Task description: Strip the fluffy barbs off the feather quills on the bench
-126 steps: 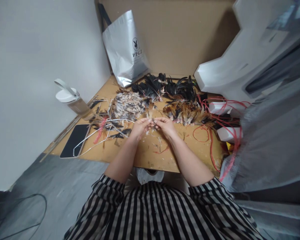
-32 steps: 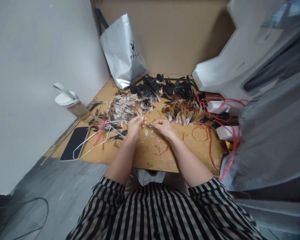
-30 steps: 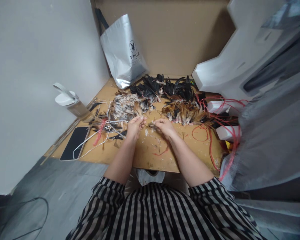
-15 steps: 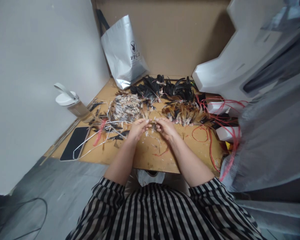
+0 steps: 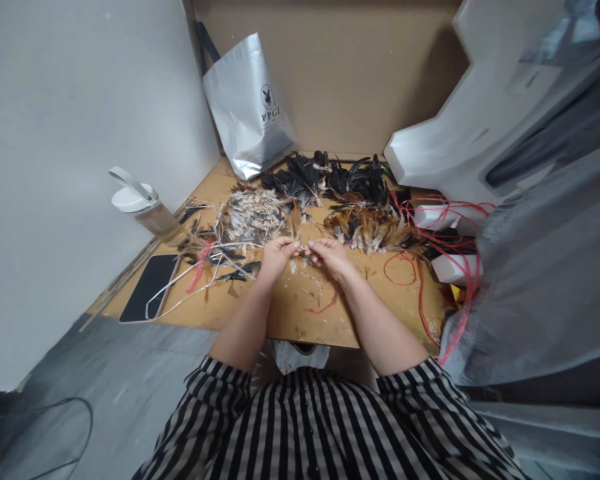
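Note:
My left hand (image 5: 279,257) is closed in a pinch on a brown feather (image 5: 295,221), which sticks up beyond the fingertips. Close against it, my right hand (image 5: 331,257) pinches at the feather's lower end; whatever lies between its fingertips is too small to make out. Just past the left hand spreads a pile of pale, mottled feathers (image 5: 254,217). Brown feathers (image 5: 367,223) lie in a row beyond the right hand. Black feathers (image 5: 355,179) form heaps at the back of the table.
A silver bag (image 5: 247,110) leans at the back left, near a lidded bottle (image 5: 153,212). On the left, a phone (image 5: 149,288) lies under white strips (image 5: 183,273). Red string (image 5: 423,300) trails over the right side of the wooden table (image 5: 307,327).
My right hand has moved slightly left, so its fingertips now meet those of my left hand. The left hand stays nearly in place.

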Demonstrator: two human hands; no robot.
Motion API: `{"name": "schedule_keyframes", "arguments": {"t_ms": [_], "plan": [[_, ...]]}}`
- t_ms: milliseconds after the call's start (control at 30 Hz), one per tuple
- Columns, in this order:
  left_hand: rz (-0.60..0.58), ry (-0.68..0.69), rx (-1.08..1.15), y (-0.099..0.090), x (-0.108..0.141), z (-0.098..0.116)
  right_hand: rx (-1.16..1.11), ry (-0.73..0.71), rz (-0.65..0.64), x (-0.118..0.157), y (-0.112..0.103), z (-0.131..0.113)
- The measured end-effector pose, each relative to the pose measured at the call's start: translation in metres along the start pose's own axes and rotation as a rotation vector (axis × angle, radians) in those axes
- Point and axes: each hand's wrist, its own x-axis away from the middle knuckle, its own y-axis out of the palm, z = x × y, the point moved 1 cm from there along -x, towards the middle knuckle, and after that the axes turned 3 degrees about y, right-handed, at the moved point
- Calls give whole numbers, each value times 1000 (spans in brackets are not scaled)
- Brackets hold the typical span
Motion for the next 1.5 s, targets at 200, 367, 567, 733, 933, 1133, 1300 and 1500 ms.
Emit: {"name": "schedule_keyframes", "arguments": {"t_ms": [200,367,567,733,933,1133,1300,1500], "plan": [[-51,148,-193,1,3,0,382,-87,-5,8,-9,-11],[-57,214,-309,-1,3,-6,599,-224,-85,1,-15,1],[-85,112,-199,4,4,-6,675,-222,-76,-2,-13,10],[-93,110,-174,6,5,-2,621,-189,-21,-1,-9,10],[-91,136,-196,7,6,0,728,-279,83,-1,-7,9],[-72,151,-232,6,6,2,960,-384,76,6,-4,2],[-52,116,-187,4,3,-1,910,-374,95,5,-3,3],[75,5,12,-2,-1,-4,298,-121,73,-2,-6,5]]}}
